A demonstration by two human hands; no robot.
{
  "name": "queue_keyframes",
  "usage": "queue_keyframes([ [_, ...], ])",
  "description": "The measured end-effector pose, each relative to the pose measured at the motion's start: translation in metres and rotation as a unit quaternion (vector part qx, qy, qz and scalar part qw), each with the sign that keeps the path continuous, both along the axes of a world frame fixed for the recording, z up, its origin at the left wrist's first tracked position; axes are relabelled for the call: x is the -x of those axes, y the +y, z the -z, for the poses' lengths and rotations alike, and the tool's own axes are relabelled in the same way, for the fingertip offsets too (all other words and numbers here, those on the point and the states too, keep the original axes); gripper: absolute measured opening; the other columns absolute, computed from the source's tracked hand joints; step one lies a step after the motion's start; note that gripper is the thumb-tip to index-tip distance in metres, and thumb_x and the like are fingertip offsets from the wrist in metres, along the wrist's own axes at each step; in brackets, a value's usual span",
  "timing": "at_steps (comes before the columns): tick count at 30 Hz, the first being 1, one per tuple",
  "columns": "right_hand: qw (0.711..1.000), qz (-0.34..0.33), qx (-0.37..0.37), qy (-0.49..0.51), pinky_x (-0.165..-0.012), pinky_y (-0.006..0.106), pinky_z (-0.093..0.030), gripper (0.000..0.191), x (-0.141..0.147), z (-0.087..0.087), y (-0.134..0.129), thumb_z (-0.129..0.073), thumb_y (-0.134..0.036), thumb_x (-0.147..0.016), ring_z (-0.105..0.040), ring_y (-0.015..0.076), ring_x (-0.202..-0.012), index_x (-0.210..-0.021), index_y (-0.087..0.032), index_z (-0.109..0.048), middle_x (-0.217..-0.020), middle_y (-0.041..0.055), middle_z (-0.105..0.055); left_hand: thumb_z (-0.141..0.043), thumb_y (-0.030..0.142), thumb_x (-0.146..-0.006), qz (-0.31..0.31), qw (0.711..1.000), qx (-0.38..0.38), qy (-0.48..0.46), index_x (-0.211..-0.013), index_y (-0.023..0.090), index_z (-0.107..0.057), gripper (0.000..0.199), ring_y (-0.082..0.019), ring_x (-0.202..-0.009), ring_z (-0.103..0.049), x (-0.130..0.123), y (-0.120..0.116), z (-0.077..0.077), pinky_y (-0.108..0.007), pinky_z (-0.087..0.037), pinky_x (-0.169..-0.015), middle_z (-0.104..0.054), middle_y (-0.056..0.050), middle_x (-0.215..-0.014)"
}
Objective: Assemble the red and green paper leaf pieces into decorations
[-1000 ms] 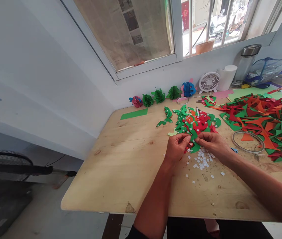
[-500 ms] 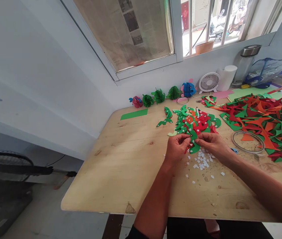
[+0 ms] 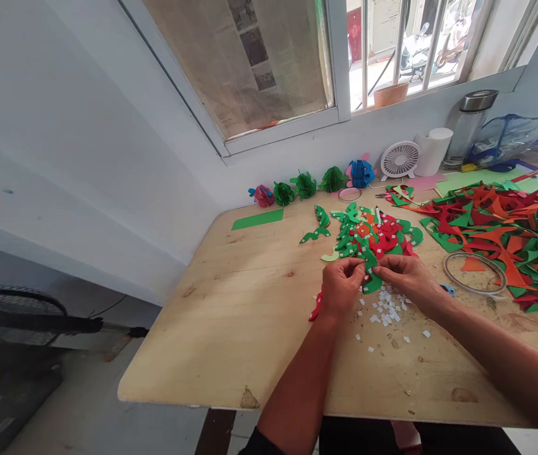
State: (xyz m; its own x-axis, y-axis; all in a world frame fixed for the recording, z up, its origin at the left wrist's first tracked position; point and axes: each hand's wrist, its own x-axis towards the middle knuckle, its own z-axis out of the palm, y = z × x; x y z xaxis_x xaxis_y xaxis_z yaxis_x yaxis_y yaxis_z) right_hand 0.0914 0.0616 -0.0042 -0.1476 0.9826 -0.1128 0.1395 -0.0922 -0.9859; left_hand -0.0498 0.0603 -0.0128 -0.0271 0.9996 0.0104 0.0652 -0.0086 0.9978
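Note:
My left hand (image 3: 341, 285) pinches the left side of a curved green paper cutout (image 3: 371, 282) that carries small white squares. At its right edge the thumb and fingers of my right hand (image 3: 402, 275) are closed on it; whether a white square is between the fingertips I cannot make out. A heap of green, red and orange cutouts (image 3: 386, 235), many with white squares, lies just beyond both hands. Below the held piece are scattered loose white squares (image 3: 387, 308). Partly hidden by my left wrist is a red cutout (image 3: 315, 308).
Paper scraps (image 3: 510, 234) cover the table's right side, beside a roll of tape (image 3: 475, 274). Along the wall stand folded paper figures (image 3: 305, 184), a small white fan (image 3: 400, 159) and a glass bottle (image 3: 470, 129). A green strip (image 3: 258, 219) lies at the far left.
My left hand has shifted slightly to the right, and the red cutout beside its wrist now shows. Both hands stay at the green cutout.

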Motion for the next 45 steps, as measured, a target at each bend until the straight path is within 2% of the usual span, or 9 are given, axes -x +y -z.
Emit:
queue_keyframes([
  [5, 0.999, 0.012, -0.042, -0.033, -0.041, 0.022, -0.022, 0.036, 0.0, 0.001, 0.001, -0.066, -0.05, -0.06, -0.032, 0.0074, -0.046, -0.057, -0.016, -0.055, -0.05, -0.004, -0.042, -0.058, 0.024, -0.07, -0.009, 1.0, -0.012, 0.025, -0.076, 0.012, -0.07, 0.018, -0.012, -0.051, -0.057, -0.001, -0.002, -0.003, -0.021, -0.045, -0.05, -0.065, -0.003, -0.059],
  [14, 0.996, 0.004, -0.059, -0.068, -0.042, 0.022, -0.023, 0.035, -0.002, 0.003, 0.001, -0.061, -0.05, -0.066, -0.032, 0.0079, -0.047, -0.058, -0.016, -0.054, -0.051, -0.004, -0.04, -0.058, 0.024, -0.07, -0.014, 0.999, -0.02, 0.034, -0.075, 0.013, -0.069, 0.017, -0.013, -0.052, -0.059, -0.002, -0.002, -0.003, -0.022, -0.046, -0.052, -0.065, -0.003, -0.058],
  [23, 1.0, -0.007, 0.014, -0.001, -0.041, 0.022, -0.018, 0.047, 0.001, -0.006, -0.001, -0.065, -0.061, -0.058, -0.026, 0.0058, -0.043, -0.057, -0.017, -0.051, -0.048, -0.0069, -0.035, -0.061, 0.025, -0.069, 0.001, 0.999, 0.023, -0.036, -0.074, 0.013, -0.067, 0.014, -0.013, -0.051, -0.059, -0.001, 0.002, 0.002, -0.022, -0.047, -0.05, -0.062, -0.001, -0.055],
  [30, 0.999, -0.016, 0.035, 0.005, -0.041, 0.022, -0.018, 0.047, -0.001, -0.004, -0.001, -0.065, -0.062, -0.059, -0.028, 0.0058, -0.042, -0.059, -0.018, -0.051, -0.047, -0.0066, -0.037, -0.061, 0.024, -0.069, 0.003, 1.0, 0.021, -0.015, -0.072, 0.013, -0.068, 0.013, -0.012, -0.052, -0.059, 0.0, 0.001, -0.001, -0.022, -0.047, -0.051, -0.064, -0.002, -0.058],
  [33, 1.0, -0.012, 0.016, -0.004, -0.041, 0.022, -0.019, 0.045, -0.001, -0.001, 0.0, -0.066, -0.059, -0.059, -0.029, 0.0063, -0.042, -0.057, -0.018, -0.049, -0.047, -0.0063, -0.037, -0.059, 0.025, -0.071, 0.005, 1.0, 0.007, 0.004, -0.074, 0.013, -0.068, 0.015, -0.012, -0.053, -0.059, 0.0, -0.001, -0.002, -0.022, -0.046, -0.051, -0.065, -0.002, -0.06],
  [38, 0.995, 0.018, -0.07, -0.07, -0.043, 0.023, -0.024, 0.035, -0.002, 0.005, 0.002, -0.066, -0.05, -0.063, -0.034, 0.0082, -0.046, -0.057, -0.018, -0.051, -0.05, -0.0045, -0.041, -0.056, 0.024, -0.073, 0.001, 0.998, -0.026, 0.048, -0.075, 0.013, -0.068, 0.017, -0.012, -0.055, -0.058, -0.001, -0.003, -0.003, -0.021, -0.045, -0.051, -0.065, -0.003, -0.063],
  [45, 0.981, 0.059, -0.128, -0.136, -0.044, 0.024, -0.031, 0.027, -0.001, 0.0, 0.001, -0.061, -0.044, -0.067, -0.039, 0.0107, -0.047, -0.058, -0.019, -0.055, -0.051, -0.0021, -0.047, -0.056, 0.022, -0.072, 0.001, 0.996, -0.034, 0.079, -0.075, 0.013, -0.069, 0.017, -0.012, -0.054, -0.058, -0.001, -0.001, 0.0, -0.021, -0.046, -0.052, -0.066, -0.003, -0.062],
])
